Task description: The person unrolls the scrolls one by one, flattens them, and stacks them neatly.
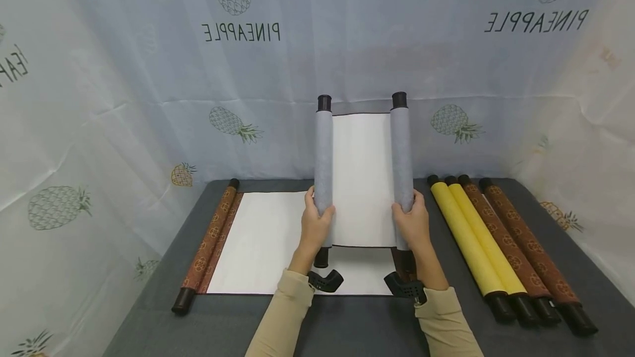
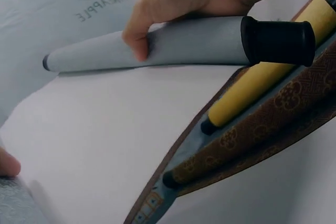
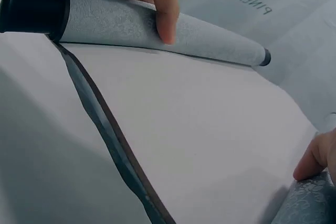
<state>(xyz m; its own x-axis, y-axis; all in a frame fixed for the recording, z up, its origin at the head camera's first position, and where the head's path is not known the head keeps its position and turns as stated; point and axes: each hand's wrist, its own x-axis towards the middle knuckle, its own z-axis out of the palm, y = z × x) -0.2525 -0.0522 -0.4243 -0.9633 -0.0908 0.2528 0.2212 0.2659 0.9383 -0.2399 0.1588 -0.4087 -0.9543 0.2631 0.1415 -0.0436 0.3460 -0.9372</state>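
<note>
A grey-blue hanging scroll is held up in the middle of the head view, its blank white sheet [image 1: 362,180] spread between two rolls with black end knobs. My left hand [image 1: 315,225] grips the left roll [image 1: 324,147] near its lower part, thumb on the front. On the other side, my right hand [image 1: 413,222] holds the right roll [image 1: 401,147] the same way. Both wrist views show a thumb pressed on a patterned grey roll [image 2: 199,43]. Below lies a brown scroll [image 1: 210,247], unrolled on the table; its right part is largely hidden behind the raised scroll and right arm.
To the right on the dark grey table [image 1: 238,324] lie two yellow scrolls [image 1: 468,241] and brown patterned scrolls [image 1: 531,241], rolled up side by side. A pale curtain [image 1: 347,59] printed with pineapples hangs behind and at both sides.
</note>
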